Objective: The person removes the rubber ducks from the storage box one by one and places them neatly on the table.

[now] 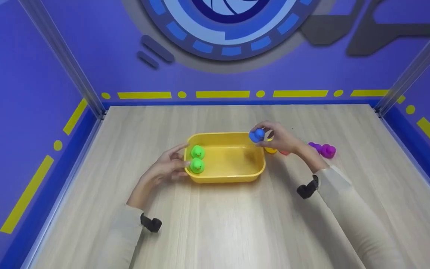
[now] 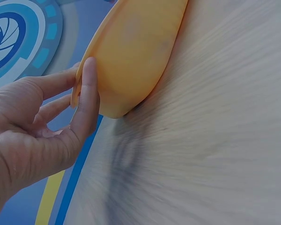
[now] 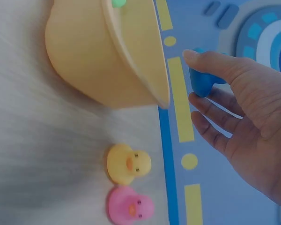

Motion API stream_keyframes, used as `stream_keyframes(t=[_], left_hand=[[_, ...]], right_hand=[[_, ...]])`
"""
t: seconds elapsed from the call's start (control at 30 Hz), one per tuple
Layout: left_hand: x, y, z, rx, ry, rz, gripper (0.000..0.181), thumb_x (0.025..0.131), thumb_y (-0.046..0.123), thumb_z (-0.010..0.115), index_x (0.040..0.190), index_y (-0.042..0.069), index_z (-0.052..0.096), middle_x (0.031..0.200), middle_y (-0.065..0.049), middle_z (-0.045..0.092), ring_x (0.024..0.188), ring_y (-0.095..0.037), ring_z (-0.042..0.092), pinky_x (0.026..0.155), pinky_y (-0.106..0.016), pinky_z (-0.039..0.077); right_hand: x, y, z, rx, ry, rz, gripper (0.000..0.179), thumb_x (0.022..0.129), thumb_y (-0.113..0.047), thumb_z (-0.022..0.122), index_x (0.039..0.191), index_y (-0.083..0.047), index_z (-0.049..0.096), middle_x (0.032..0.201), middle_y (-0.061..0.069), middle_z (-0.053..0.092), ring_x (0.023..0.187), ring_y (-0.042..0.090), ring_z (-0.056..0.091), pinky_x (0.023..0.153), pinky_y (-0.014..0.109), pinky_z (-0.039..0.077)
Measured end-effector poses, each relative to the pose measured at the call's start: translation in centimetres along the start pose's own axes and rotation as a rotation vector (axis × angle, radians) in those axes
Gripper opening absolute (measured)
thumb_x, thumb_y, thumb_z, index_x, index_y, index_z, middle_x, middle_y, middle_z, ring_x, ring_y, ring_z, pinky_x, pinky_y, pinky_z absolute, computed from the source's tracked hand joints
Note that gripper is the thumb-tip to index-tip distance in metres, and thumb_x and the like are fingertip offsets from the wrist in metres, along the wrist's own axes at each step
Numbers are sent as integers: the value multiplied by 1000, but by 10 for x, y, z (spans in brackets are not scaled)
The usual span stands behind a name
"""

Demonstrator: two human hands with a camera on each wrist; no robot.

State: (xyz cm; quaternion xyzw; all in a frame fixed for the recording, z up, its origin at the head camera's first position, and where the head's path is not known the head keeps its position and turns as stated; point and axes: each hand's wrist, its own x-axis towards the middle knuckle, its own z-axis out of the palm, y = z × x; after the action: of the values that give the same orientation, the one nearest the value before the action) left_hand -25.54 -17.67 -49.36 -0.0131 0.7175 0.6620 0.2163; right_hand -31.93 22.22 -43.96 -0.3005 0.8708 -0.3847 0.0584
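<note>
My left hand (image 1: pixel 165 165) pinches the left rim of a yellow plastic basin (image 1: pixel 224 178) between thumb and fingers. In the left wrist view the thumb and fingers lie on either side of the basin's edge (image 2: pixel 136 51). Two green rubber ducks (image 1: pixel 197 165) sit inside the basin at its left end, one behind the other. Above the basin's back right corner, my right hand (image 1: pixel 283 139) holds a blue rubber duck (image 1: pixel 256 135) between thumb and fingertips. The right wrist view shows the blue duck (image 3: pixel 201 79) clear of the rim, partly hidden by the thumb.
Right of the basin, a yellow duck (image 3: pixel 122 163) and a pink duck (image 3: pixel 126 205) stand on the wooden table (image 1: pixel 215 231), mostly hidden by the right hand in the head view. Farther right are purple ducks (image 1: pixel 328 151). Blue panels (image 1: pixel 215 80) border the table's back and sides.
</note>
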Motion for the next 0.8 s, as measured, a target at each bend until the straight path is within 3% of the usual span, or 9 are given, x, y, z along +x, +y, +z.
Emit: stream_keyframes(t=[0.2, 0.37, 0.63, 0.8], left_hand=[[0, 1, 0, -3, -11, 6, 79, 90, 1, 73, 158, 24, 39, 109, -7, 49, 82, -17, 65, 80, -36, 64], [0, 2, 0, 15, -9, 1, 78, 91, 1, 72, 158, 25, 39, 109, -8, 49, 76, -16, 64, 71, -28, 61], [0, 5, 1, 35, 25, -12, 77, 91, 1, 72, 157, 26, 41, 113, -9, 49, 83, -17, 64, 78, -35, 64], [-1, 3, 3, 35, 35, -22, 77, 90, 2, 73, 156, 28, 42, 113, -9, 48, 82, -18, 64, 77, -34, 63]], right_hand=[[-10, 13, -15, -16, 32, 53, 45, 86, -10, 82, 127, -5, 66, 126, 16, 66, 109, 32, 60, 95, 53, 56], [-20, 20, -28, 0, 59, 147, 46, 88, -16, 81, 130, -10, 64, 128, 12, 65, 113, 31, 57, 100, 50, 54], [-33, 34, -41, -53, 123, 107, 45, 87, -14, 82, 129, -6, 65, 126, 15, 66, 109, 28, 60, 95, 50, 56], [-46, 41, -45, -45, 139, 152, 43, 90, -14, 79, 130, -8, 65, 129, 14, 65, 113, 29, 59, 96, 44, 55]])
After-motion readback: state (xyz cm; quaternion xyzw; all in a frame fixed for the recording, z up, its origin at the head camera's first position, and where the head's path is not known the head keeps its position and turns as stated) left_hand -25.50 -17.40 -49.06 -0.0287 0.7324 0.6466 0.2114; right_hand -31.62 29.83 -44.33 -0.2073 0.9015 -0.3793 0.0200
